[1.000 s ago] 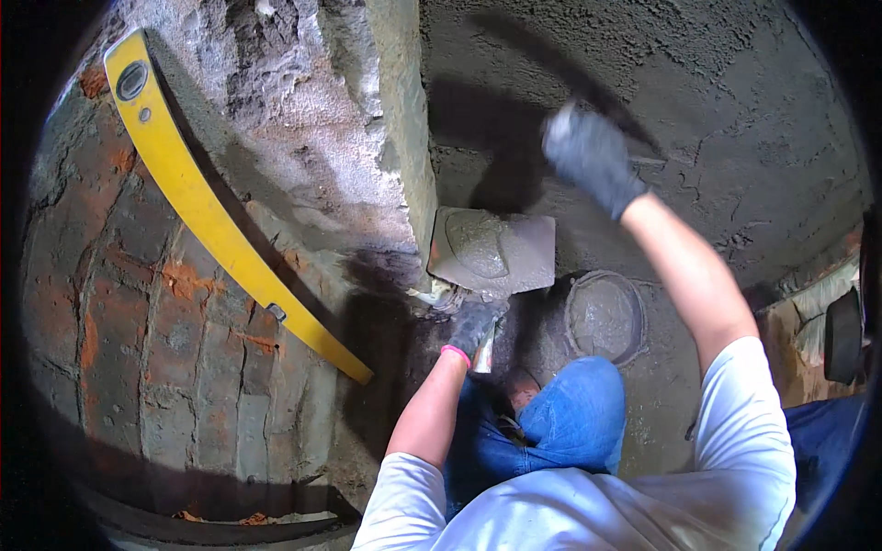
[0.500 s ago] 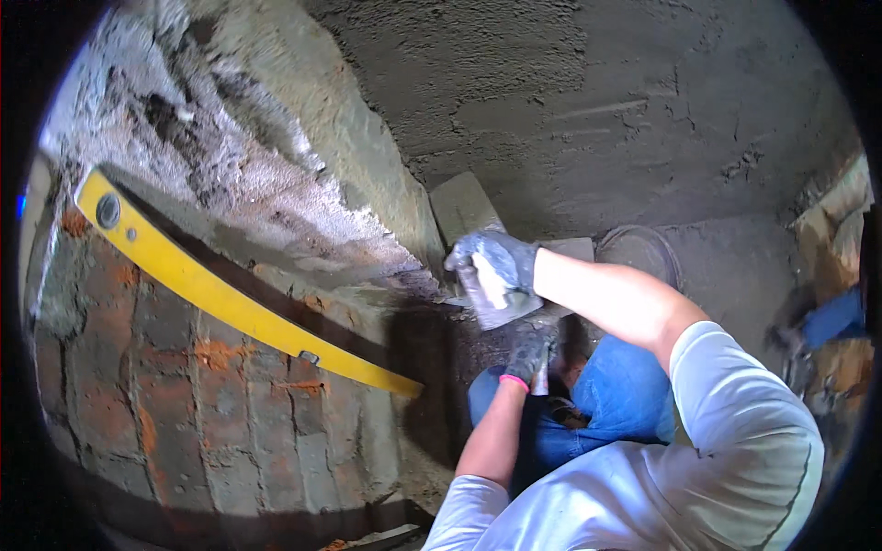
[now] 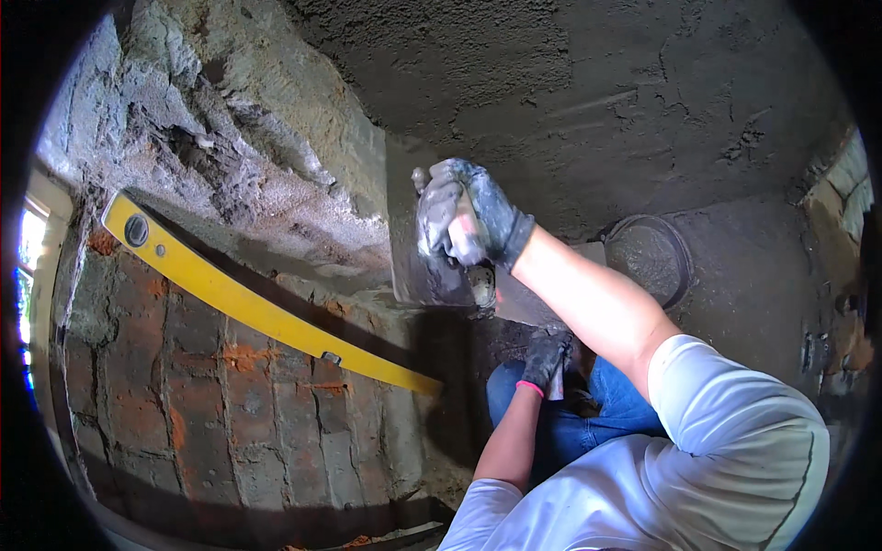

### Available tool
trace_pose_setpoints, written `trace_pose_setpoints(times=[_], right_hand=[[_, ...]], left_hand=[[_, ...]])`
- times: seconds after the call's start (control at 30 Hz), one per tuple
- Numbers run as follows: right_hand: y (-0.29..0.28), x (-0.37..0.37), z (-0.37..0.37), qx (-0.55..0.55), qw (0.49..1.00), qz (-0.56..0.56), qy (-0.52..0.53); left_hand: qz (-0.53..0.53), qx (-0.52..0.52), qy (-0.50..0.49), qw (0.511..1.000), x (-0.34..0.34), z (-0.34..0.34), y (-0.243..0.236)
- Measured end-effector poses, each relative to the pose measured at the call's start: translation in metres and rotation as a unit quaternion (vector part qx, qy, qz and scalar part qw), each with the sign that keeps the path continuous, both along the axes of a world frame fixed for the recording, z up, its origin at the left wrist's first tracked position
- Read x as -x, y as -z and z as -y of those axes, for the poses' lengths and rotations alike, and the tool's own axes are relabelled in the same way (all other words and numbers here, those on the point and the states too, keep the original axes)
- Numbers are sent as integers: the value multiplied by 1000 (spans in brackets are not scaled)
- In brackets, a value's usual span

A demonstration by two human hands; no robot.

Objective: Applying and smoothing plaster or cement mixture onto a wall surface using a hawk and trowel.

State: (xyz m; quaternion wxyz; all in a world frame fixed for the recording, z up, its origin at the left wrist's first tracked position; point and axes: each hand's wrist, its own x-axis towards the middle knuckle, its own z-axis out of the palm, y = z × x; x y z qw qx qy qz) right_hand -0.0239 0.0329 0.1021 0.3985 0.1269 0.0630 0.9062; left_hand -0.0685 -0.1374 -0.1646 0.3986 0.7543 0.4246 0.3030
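Note:
My right hand, in a grey-stained glove, is closed round the handle of a plastering trowel. The trowel's broad grey blade stands against the edge where the rough stone meets the plastered wall. Lower down, my left hand, in a dark glove with a pink cuff, is closed on a pale handle. In front of it lies a flat grey mortar hawk, partly hidden by my right forearm. A small lump of mortar shows between trowel and hawk.
A long yellow spirit level rests along the brickwork at left. A round black bucket of grey mortar stands right of my forearm. Rough broken stone rises at the upper left, beside wet grey plaster.
My right hand has moved up and left with the trowel, from over the hawk to the wall's edge. The left hand stays low with its grip unchanged; the view has shifted slightly.

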Motion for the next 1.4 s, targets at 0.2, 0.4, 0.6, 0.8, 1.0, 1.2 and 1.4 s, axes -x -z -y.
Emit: trace_pose_setpoints(times=[0.2,0.4,0.6,0.8,1.0,1.2,1.4], right_hand=[[39,-47,63,-186,900,391,40],[120,-138,78,-489,441,747,93],[107,-122,37,-564,-225,786,120],[108,-101,-46,-565,-238,743,268],[51,-112,-81,-608,-395,677,126],[-36,-98,-84,-609,-408,656,182],[-126,-100,-82,-566,-312,713,272]], left_hand=[[-32,150,67,986,6,-13,22],[96,147,-36,984,16,-19,34],[110,235,-88,962,10,-18,6],[14,-81,0,997,11,-8,29],[87,202,-1,975,18,-15,38],[127,105,-36,986,8,-32,27],[83,59,-25,995,-6,-53,-5]])
